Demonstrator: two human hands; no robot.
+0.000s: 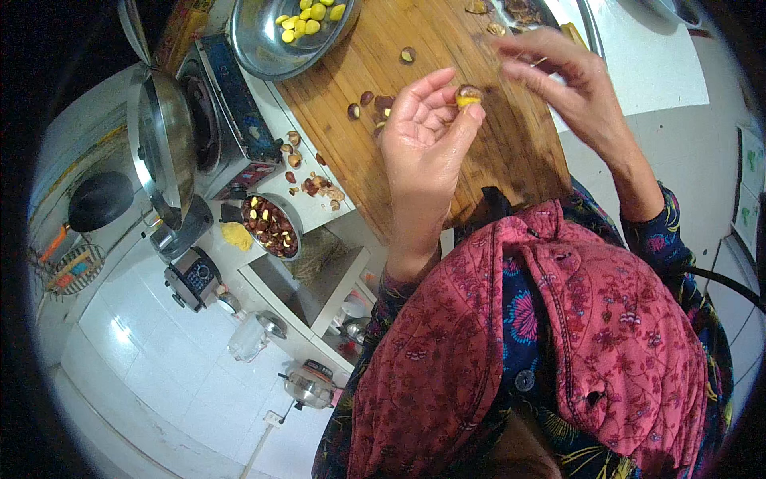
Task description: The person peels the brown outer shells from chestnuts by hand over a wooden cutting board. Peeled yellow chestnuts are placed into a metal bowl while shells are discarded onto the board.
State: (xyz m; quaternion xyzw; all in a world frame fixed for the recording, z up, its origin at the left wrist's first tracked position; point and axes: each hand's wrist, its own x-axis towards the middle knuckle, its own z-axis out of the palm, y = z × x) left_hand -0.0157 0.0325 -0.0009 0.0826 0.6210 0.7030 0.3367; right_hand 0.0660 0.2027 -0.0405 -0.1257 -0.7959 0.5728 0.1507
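Note:
Between the thumb and fingers of my left hand point(426, 135) is a partly peeled chestnut point(468, 96), its yellow flesh bare below a brown cap of shell. My right hand point(565, 81), blurred by motion, is raised to the right of it, apart from the nut. Its thumb and fingers are spread, and a thin pale sliver shows among them. Below both hands lies a wooden cutting board point(335, 120). A cut chestnut point(407, 55) and several more brown chestnuts point(354, 111) rest on it, some partly hidden behind my left hand.
Peeled yellow chestnuts point(312, 27) sit in a steel bowl point(248, 57) at the board's far left. A smaller bowl point(295, 215) holds unpeeled, nicked chestnuts. Shell scraps point(317, 187) litter the white counter near a gas stove point(239, 114). More shells point(523, 12) lie at the top right.

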